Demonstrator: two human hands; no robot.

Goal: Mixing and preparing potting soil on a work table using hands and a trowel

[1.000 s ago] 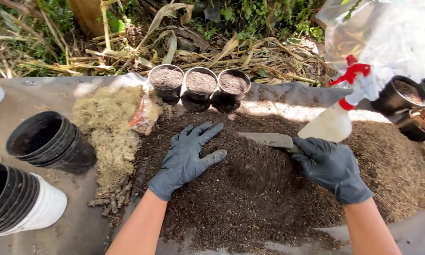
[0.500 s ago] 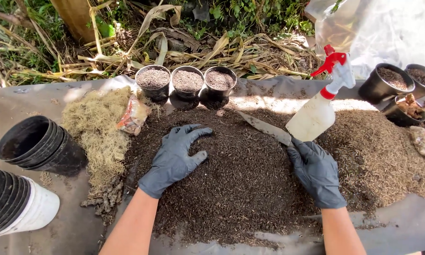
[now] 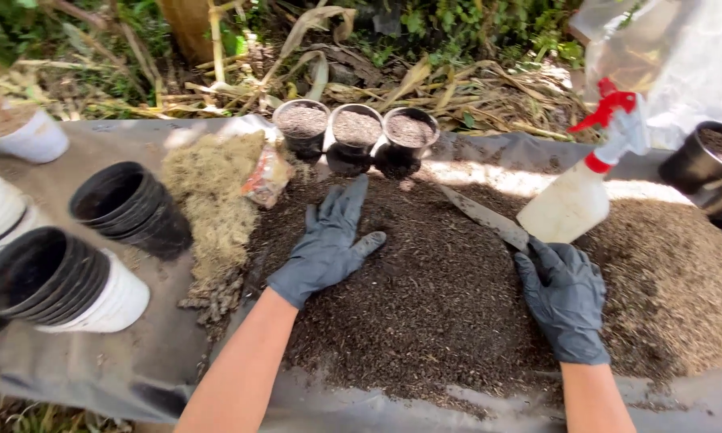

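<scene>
Gloved hands work a broad heap of dark potting mix (image 3: 425,297) spread over a grey sheet (image 3: 137,353) on the ground. The left hand (image 3: 329,240), in a dark glove, lies flat on the heap with its fingers spread and pointing toward the sheet's far edge. The right hand (image 3: 565,297), gloved the same, is closed around the handle of a trowel (image 3: 485,216), whose flat blade lies on the mix and angles toward the far edge. Just beyond the trowel, a white spray bottle (image 3: 573,204) with a red trigger stands tilted at the heap's far right side. Three small black pots (image 3: 357,132) filled with mix stand in a row at the far edge. A pile of pale dry moss (image 3: 213,192) lies left of the heap, and stacks of empty black pots (image 3: 129,204) lie on their sides near the left edge. Lighter brown material (image 3: 673,281) covers the sheet's right side.
</scene>
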